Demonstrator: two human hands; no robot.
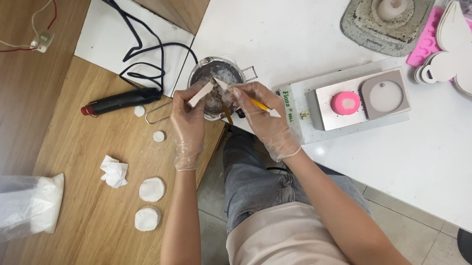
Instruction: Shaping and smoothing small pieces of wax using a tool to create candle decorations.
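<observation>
**Metal pot being scraped at the table's edge**

Head view: the small metal pot (216,81) sits at the near edge of the white table (298,31), its wire handle running down and left from the pot over the wooden bench (94,150). The left hand (189,121), gloved, pinches a flat white stick (200,94) just left of the pot's middle; the stick's long axis slants from the fingers up and right, tip over the bowl. The right hand (265,118), also gloved, grips a yellow-handled tool (252,101) closed in the fingers; it lies nearly level, its pale end pointing right, away from the pot, its working end toward the bowl.

Judging from the greyish residue that shows inside the pot, the scraping looks partly done, with crust left on the wall. Below and left of the pot lie several white discs (152,189); right of it stands a plate with a pink mould (345,103). Left of the pot rests a black tool with a red tip (121,101)
</observation>
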